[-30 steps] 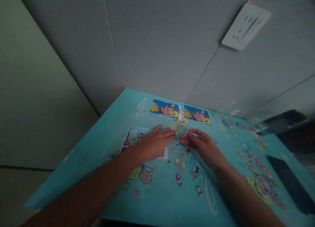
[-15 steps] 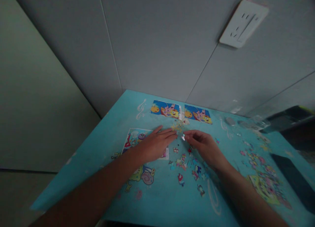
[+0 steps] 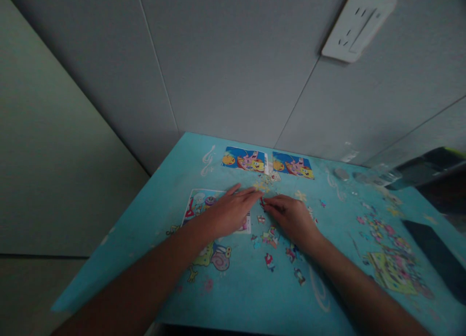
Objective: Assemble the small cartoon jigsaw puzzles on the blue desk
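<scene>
My left hand (image 3: pixel 233 212) lies flat with its fingers stretched out, across the right part of a colourful cartoon picture sheet (image 3: pixel 192 207). Its fingertips almost meet those of my right hand (image 3: pixel 294 218). Thumb and fingers of the right hand pinch a small reddish jigsaw piece (image 3: pixel 262 202), partly hidden by the fingertips. Below the hands several loose jigsaw pieces (image 3: pixel 269 261) are scattered, some lying close under the right wrist.
Two blue cartoon pictures (image 3: pixel 244 159) lie by the wall at the back of the turquoise patterned table (image 3: pixel 218 307). A dark flat phone-like slab (image 3: pixel 433 253) is on the right. Clear plastic containers (image 3: pixel 384 175) stand at the back right. A socket plate (image 3: pixel 358 25) is on the wall.
My right hand has moved left, up to the left fingertips. A pale, shiny piece showed at its fingertips before; a reddish one shows now. The left hand has stayed nearly in place.
</scene>
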Demonstrator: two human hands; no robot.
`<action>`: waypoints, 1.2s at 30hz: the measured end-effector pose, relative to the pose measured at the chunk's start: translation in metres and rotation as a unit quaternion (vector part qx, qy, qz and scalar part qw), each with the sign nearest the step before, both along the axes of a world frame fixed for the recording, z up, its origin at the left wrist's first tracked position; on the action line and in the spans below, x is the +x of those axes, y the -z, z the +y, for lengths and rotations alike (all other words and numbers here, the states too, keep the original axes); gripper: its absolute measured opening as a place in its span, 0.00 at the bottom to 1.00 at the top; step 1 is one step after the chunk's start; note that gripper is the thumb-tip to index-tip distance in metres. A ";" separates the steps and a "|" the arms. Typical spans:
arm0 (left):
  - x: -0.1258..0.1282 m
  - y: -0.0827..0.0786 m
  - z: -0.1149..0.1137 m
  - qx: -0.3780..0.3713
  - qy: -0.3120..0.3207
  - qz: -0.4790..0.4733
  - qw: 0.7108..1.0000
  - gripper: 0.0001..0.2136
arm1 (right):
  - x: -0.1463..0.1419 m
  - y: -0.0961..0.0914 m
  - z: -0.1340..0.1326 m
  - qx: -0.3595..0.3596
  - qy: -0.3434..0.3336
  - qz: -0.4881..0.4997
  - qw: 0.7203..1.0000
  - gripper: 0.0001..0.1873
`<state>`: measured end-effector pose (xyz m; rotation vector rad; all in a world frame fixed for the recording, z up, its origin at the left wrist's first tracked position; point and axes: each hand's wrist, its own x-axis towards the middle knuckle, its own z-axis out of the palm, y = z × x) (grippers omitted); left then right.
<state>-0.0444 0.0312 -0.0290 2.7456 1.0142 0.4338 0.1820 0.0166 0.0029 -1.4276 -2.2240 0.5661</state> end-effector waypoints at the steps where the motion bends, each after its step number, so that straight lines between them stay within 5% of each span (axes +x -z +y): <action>1: 0.000 0.000 0.000 0.000 0.000 0.000 1.000 0.32 | 0.000 0.000 0.000 0.006 0.002 -0.009 1.000 0.11; 17: -0.002 0.004 0.003 0.011 0.021 0.006 1.000 0.27 | -0.014 0.002 -0.010 0.120 0.039 -0.163 0.979 0.13; 36: -0.003 -0.004 0.004 0.047 0.028 0.053 0.997 0.23 | -0.002 -0.022 -0.009 0.159 -0.114 -0.298 0.934 0.14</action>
